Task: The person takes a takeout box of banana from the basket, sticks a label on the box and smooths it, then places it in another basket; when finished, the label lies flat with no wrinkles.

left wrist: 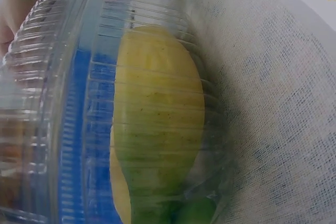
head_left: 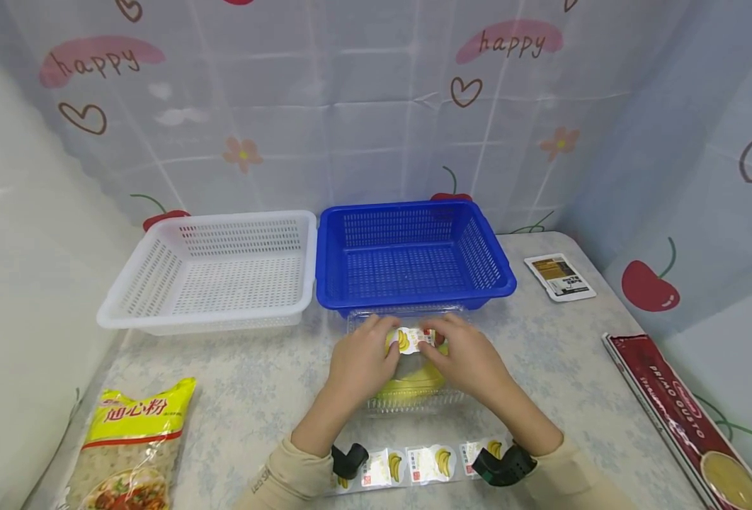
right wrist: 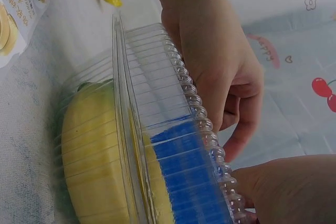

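My left hand and right hand come together over a clear plastic clamshell box. Between them they pinch a small white banana label at its two ends, at the top of the lid. Inside the closed box lie yellow-green bananas; the left wrist view shows one banana through the ribbed side wall. In the right wrist view the left hand reaches over the lid, its fingertips partly hidden. Nearer the front edge, a strip of banana labels lies below the wrists.
Behind the box stand a blue basket and, to its left, a white basket. A noodle bag lies front left. At the right are a small white packet and a long red spaghetti pack. A patterned curtain closes the back.
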`<state>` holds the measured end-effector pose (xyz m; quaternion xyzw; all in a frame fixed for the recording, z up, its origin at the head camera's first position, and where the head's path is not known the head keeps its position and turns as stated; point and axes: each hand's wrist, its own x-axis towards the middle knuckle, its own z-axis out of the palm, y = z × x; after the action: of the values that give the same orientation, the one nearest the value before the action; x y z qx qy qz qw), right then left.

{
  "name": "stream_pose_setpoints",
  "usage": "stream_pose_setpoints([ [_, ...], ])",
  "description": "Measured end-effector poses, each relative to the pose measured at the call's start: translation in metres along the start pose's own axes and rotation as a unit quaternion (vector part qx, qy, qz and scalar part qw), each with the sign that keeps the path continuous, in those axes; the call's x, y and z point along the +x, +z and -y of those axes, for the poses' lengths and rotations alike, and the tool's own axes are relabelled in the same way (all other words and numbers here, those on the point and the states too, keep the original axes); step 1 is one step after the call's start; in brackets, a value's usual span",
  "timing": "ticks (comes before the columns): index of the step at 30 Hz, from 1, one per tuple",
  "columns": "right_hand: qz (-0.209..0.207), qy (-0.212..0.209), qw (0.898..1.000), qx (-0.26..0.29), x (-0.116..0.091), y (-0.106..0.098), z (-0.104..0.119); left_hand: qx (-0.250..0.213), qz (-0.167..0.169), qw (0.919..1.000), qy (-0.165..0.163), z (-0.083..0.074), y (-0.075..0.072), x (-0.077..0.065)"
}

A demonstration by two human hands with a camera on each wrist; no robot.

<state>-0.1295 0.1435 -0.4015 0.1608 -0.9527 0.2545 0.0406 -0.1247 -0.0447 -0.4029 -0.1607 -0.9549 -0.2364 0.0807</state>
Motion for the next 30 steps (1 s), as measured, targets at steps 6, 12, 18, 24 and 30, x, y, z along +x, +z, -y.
stream_pose_setpoints([
  [6,-0.023,-0.010,0.999,-0.032,-0.004,-0.002,-0.002,-0.009,0.007,0.9998,-0.017,0.000,-0.002,-0.001],
  [12,-0.034,-0.016,0.998,-0.046,-0.006,-0.004,-0.003,-0.006,-0.001,0.9999,-0.014,0.003,-0.002,-0.002],
  [18,-0.025,-0.017,0.999,-0.021,-0.009,-0.007,-0.005,-0.011,-0.015,0.9998,-0.003,0.006,0.000,-0.003],
  [24,-0.024,-0.018,1.000,-0.003,-0.011,-0.008,-0.009,-0.014,-0.031,0.9994,0.001,0.007,0.001,-0.004],
  [30,-0.026,-0.023,0.999,-0.003,-0.009,-0.006,-0.009,-0.013,-0.030,0.9995,0.003,0.006,0.000,-0.004],
])
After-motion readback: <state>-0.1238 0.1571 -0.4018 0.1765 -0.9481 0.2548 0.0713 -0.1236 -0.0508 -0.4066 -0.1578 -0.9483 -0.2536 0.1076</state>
